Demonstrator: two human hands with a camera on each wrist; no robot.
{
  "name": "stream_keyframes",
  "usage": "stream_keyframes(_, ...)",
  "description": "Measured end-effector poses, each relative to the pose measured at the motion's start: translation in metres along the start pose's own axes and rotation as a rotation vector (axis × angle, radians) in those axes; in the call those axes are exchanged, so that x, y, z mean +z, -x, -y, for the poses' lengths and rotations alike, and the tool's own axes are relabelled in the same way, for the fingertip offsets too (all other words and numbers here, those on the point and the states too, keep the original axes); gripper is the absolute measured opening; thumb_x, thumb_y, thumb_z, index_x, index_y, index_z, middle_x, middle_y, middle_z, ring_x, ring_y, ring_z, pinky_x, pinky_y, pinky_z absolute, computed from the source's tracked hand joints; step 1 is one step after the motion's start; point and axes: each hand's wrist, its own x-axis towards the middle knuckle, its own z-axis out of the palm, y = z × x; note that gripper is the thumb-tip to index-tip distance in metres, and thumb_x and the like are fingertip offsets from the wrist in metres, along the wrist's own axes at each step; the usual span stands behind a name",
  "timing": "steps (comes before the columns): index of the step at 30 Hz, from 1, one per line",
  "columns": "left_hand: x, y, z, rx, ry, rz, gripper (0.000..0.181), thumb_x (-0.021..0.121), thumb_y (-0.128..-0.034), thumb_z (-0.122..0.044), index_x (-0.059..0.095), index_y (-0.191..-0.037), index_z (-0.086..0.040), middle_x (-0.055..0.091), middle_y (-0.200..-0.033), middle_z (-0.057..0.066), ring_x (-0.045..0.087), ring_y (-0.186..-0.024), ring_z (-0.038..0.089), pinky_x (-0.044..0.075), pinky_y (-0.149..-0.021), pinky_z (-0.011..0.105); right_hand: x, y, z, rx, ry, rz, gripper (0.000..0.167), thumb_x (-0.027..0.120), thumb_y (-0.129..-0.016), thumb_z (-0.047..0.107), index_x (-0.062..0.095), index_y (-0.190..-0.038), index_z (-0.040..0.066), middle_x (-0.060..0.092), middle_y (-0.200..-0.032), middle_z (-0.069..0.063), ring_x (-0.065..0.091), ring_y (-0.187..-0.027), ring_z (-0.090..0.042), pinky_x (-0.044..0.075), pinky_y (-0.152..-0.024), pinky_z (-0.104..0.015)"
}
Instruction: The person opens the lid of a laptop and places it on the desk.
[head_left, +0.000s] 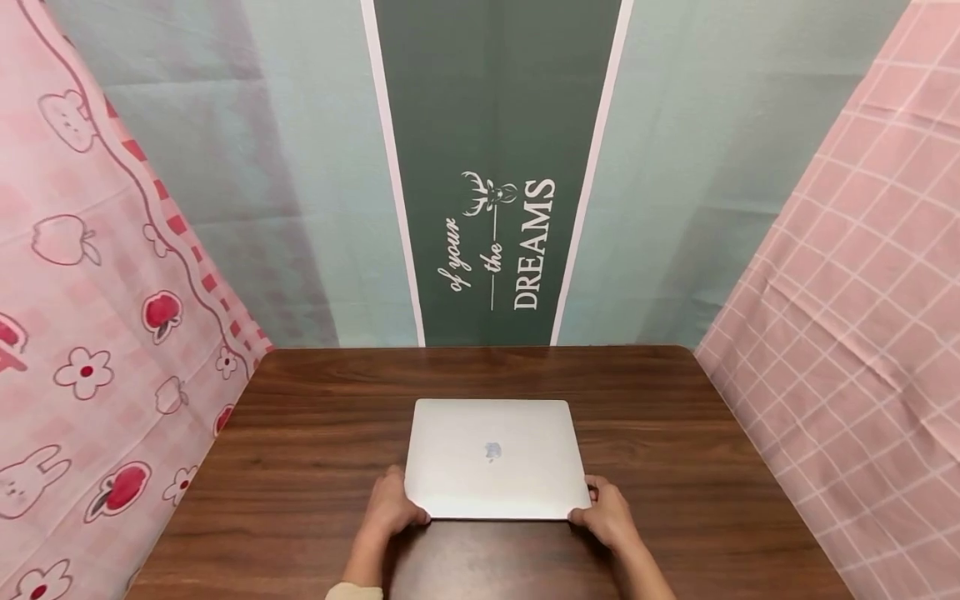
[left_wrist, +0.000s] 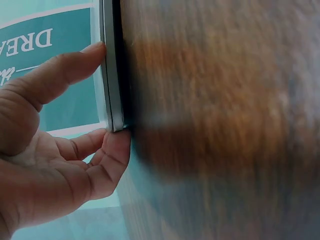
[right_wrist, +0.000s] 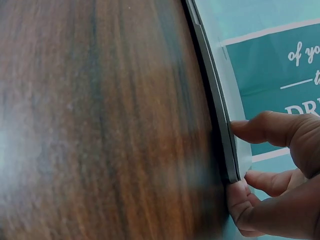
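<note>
Sleeve cuff [head_left: 354, 592], pale, is showing at the bottom of the head view, and your left hand [head_left: 390, 504] is reaching from it to a closed silver laptop [head_left: 525, 483]. Left hand: partly closed, gripping the near left corner between thumb and bent fingers. Right hand [head_left: 609, 512]: likewise partly closed, gripping the near right corner. Laptop is sitting around the middle of the tabletop [head_left: 300, 467], lid up, one long side facing you.

View comparison: the head camera is giving you the whole lid and its apple-shaped logo [head_left: 492, 452], which neither wrist camera is catching. Both wrist cameras are instead looking along the laptop's thin near edge, showing each thumb pressing there and the fingertips bending at the corner. A dark strip is running between laptop and wood; you cannot tell whether the underside is touching.

Surface: brown wood grain, rounded far corners, a soft glare just on your side of the laptop; the grain is blurring in the left wrist view.

Surroundings: pale green cloth [head_left: 322, 125] is hanging behind the table, with a dark green panel [head_left: 495, 100] carrying white lettering [head_left: 534, 242] and a deer drawing [head_left: 491, 196]. Pink printed cloth [head_left: 90, 317] is flanking the left, pink gridded cloth [head_left: 847, 333] the right. Your own hands are partly covering the near corners.
</note>
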Motion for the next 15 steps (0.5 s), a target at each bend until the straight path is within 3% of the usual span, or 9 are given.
stream_keyframes(4,0.000,0.002,0.000,0.000,0.027,0.020,0.064,0.091,-0.0402,-0.007,0.051,-0.089,0.004,0.051,-0.076,0.010,0.051,-0.075,0.029,0.045,-0.071,0.044,-0.001,0.000,-0.002,-0.015,0.024,-0.005,0.071,0.078,-0.054,0.000,0.050,-0.116,-0.018,0.056,-0.089,-0.016,0.053,-0.082,-0.027,0.044,-0.071,-0.035)
stream_keyframes(7,-0.002,0.004,0.001,-0.006,0.059,0.053,0.062,0.090,-0.0432,-0.007,0.051,-0.089,0.004,0.053,-0.077,0.009,0.051,-0.074,0.027,0.045,-0.070,0.042,-0.003,0.000,-0.002,-0.061,0.102,-0.001,0.070,0.079,-0.056,0.004,0.050,-0.115,-0.019,0.058,-0.091,-0.020,0.055,-0.086,-0.031,0.045,-0.075,-0.042)
stream_keyframes(10,-0.007,0.005,0.002,-0.006,0.078,0.071,0.061,0.089,-0.0480,-0.008,0.052,-0.094,0.007,0.056,-0.082,0.013,0.052,-0.077,0.029,0.045,-0.072,0.043,-0.005,-0.001,0.003,-0.134,0.243,0.022,0.069,0.080,-0.059,0.010,0.050,-0.115,-0.019,0.056,-0.096,-0.025,0.053,-0.091,-0.039,0.044,-0.080,-0.049)
stream_keyframes(15,-0.017,0.010,0.000,0.037,-0.016,0.027,0.075,0.090,-0.0500,-0.015,0.052,-0.111,0.008,0.054,-0.099,0.022,0.053,-0.093,0.040,0.043,-0.081,0.050,-0.004,0.001,0.025,-0.271,0.544,0.036,0.068,0.080,-0.061,0.017,0.054,-0.116,-0.014,0.052,-0.106,-0.029,0.047,-0.099,-0.046,0.042,-0.078,-0.055)
